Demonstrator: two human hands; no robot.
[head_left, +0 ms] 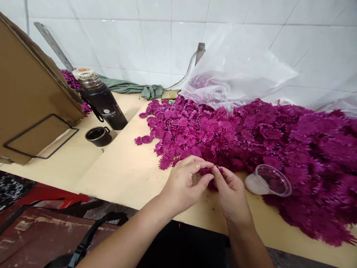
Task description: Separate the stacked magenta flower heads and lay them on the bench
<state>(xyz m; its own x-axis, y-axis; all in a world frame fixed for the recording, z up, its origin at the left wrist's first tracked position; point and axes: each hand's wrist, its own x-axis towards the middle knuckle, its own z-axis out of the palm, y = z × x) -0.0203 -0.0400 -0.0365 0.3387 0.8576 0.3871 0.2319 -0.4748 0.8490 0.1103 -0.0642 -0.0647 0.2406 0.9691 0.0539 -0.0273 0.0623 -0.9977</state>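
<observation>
A large heap of magenta fabric flower heads (pixel 251 141) spreads across the pale wooden table (pixel 119 175), thickest at the right. My left hand (pixel 184 184) and my right hand (pixel 230 191) meet at the near edge of the heap. Both pinch one magenta flower piece (pixel 208 172) between thumb and fingertips, just above the table. A clear plastic cup (pixel 269 180) lies on its side right beside my right hand.
A black flask (pixel 102 100) and its black cap cup (pixel 97 136) stand at the left. A cardboard box (pixel 30 93) leans at the far left. A clear plastic bag (pixel 237 70) rests against the white tiled wall. A red object (pixel 47 193) sits below the table edge.
</observation>
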